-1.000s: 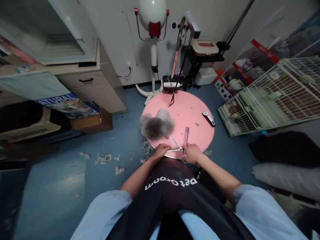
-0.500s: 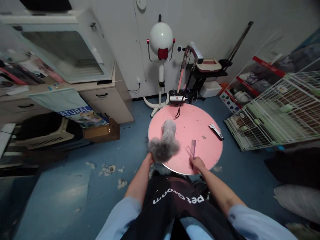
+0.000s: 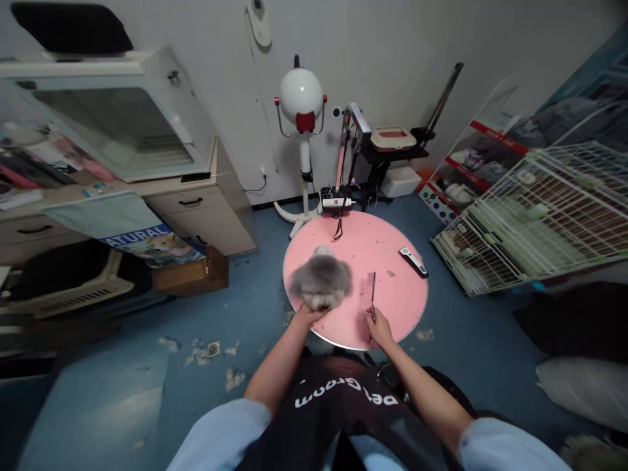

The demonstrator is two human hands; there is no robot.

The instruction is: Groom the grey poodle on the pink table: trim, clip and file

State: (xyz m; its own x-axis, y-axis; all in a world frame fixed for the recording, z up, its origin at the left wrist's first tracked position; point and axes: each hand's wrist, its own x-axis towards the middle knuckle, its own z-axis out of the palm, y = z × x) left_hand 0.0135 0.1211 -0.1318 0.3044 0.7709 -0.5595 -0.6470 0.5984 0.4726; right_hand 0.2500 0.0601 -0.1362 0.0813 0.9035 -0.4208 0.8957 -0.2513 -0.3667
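A fluffy grey dog [image 3: 322, 278] is on the round pink table [image 3: 353, 252], its head toward me. My left hand [image 3: 313, 315] is under the dog's chin, supporting its muzzle, with the fingers partly hidden. On the right, my right hand [image 3: 377, 327] is closed around a metal comb [image 3: 371, 291], whose teeth point away from me over the table. Something dark and thin is by the fingers of that hand, too small to make out. A black-and-white hair clipper [image 3: 413, 261] lies on the table's right side.
A grooming arm with a hanging loop [image 3: 338, 229] and a tool holder [image 3: 337, 201] stand at the table's back edge. Behind is a white dryer on a stand [image 3: 301, 95]. A wire cage [image 3: 534, 209] is to the right, a cabinet [image 3: 196, 212] to the left. Fur clumps [image 3: 234, 378] lie on the floor.
The dog's head has turned and lifted to face me. My left hand has moved from its side to under its chin. The comb stays in my right hand, now more upright.
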